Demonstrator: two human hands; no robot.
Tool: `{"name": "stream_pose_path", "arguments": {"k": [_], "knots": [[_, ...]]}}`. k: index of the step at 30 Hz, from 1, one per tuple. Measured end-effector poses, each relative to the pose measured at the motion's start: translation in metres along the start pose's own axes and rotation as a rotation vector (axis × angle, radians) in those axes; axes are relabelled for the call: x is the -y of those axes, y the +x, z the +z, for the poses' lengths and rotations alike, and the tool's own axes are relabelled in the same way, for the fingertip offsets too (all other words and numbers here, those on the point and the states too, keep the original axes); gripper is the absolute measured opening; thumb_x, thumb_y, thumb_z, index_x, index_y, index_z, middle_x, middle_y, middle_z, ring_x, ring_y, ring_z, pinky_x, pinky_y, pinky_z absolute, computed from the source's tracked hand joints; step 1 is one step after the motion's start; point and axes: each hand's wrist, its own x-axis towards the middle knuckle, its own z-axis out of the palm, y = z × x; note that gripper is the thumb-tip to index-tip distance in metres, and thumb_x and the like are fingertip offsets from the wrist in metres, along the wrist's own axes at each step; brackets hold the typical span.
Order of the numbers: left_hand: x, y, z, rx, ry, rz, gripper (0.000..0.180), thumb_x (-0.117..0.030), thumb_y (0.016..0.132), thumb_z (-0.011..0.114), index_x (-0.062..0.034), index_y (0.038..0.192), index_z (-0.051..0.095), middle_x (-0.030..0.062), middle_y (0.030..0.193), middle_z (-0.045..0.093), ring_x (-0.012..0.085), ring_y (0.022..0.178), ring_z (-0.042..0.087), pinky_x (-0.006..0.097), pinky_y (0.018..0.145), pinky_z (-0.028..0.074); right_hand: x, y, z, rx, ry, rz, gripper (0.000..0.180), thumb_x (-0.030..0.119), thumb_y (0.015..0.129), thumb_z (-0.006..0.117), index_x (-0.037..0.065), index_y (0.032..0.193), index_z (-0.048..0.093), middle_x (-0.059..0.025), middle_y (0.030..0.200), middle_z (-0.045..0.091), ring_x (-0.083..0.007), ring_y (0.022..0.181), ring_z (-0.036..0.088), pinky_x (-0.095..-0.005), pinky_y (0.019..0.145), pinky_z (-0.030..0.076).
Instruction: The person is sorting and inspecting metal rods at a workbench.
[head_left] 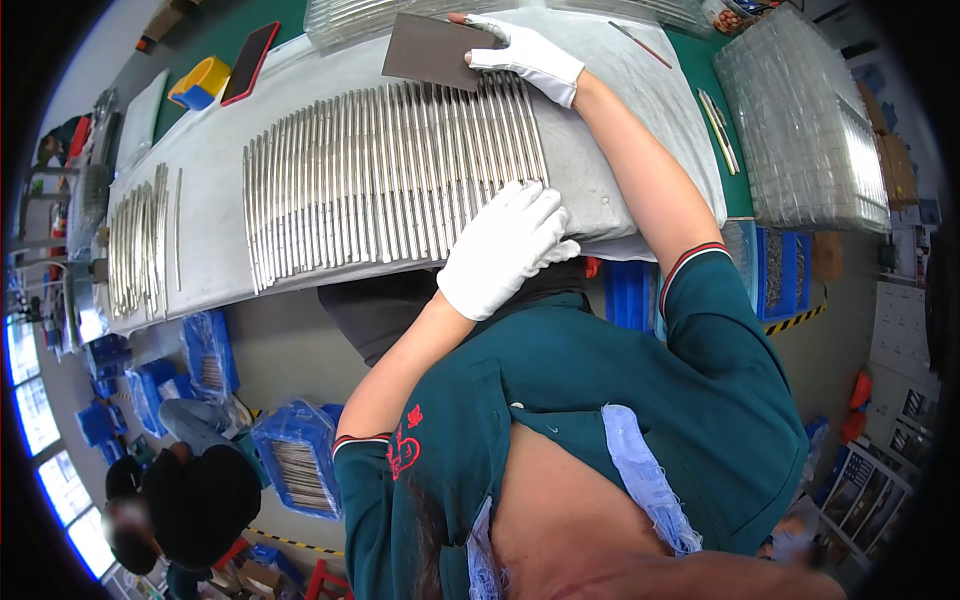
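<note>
Teal shirt collar and shoulders fill the lower frame, nearest the lens. Left hand (503, 250), white-gloved, lies flat and open on the near edge of a long row of metal rods (390, 170), fingers spread over the rod ends. Right hand (525, 55), also gloved, pinches a flat dark grey pad (430, 50) against the far rod ends. Rods lie side by side on a grey cloth (620, 140); too many to count. A second, smaller rod group (140, 240) sits at the left. Blue bags of rods (295, 470) on the floor, several, partly hidden. Clear tray stack (800, 130) on the right. Yellow-blue tape holder (200, 82) and red-edged phone (250, 62) far left. Another person's head, lower left, cut off.
</note>
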Motion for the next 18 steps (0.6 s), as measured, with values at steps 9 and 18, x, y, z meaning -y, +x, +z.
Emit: {"name": "stream_pose_path", "arguments": {"k": [9, 18], "knots": [[0.004, -0.018, -0.034, 0.043, 0.098, -0.097, 0.053, -0.042, 0.074, 0.07, -0.0014, 0.107, 0.06, 0.0133, 0.107, 0.059, 0.031, 0.103, 0.056, 0.042, 0.091, 0.042, 0.053, -0.011, -0.01, -0.228, -0.888, 0.01, 0.063, 0.05, 0.083, 0.06, 0.019, 0.138, 0.054, -0.0245, 0.126, 0.054, -0.0399, 0.121, 0.045, -0.0461, 0.104, 0.033], [0.006, -0.033, -0.038, 0.139, 0.242, -0.262, 0.076, -0.053, 0.07, 0.07, -0.0058, 0.129, 0.055, 0.0182, 0.126, 0.053, 0.034, 0.119, 0.049, 0.049, 0.105, 0.032, 0.013, 0.043, 0.018, 0.24, 0.279, 0.073, 0.069, 0.033, 0.088, 0.069, 0.007, 0.145, 0.039, -0.0111, 0.137, 0.052, -0.0189, 0.123, 0.052, -0.0308, 0.106, 0.043]]}}
